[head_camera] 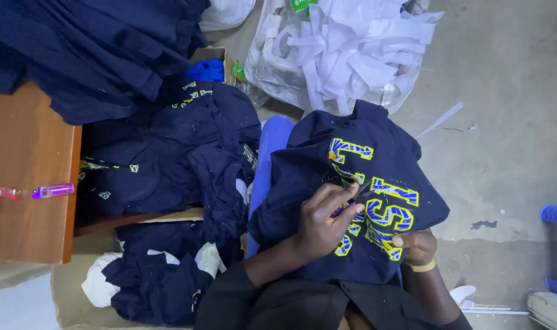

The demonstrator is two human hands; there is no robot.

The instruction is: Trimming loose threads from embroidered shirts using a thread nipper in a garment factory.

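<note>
A navy garment with blue and yellow embroidered letters lies spread over my lap. My left hand rests on the lettering, its fingers pinched around a small thread snipper with a purple handle, tip against the stitching. At the lower edge of the letters, my right hand, with a yellow band on its wrist, grips the fabric and holds it taut.
A heap of navy garments fills a cardboard box on my left, beside a wooden table bearing a pink and purple lighter-like object. A bag of white paper strips stands ahead. A blue crate sits on the concrete floor at right.
</note>
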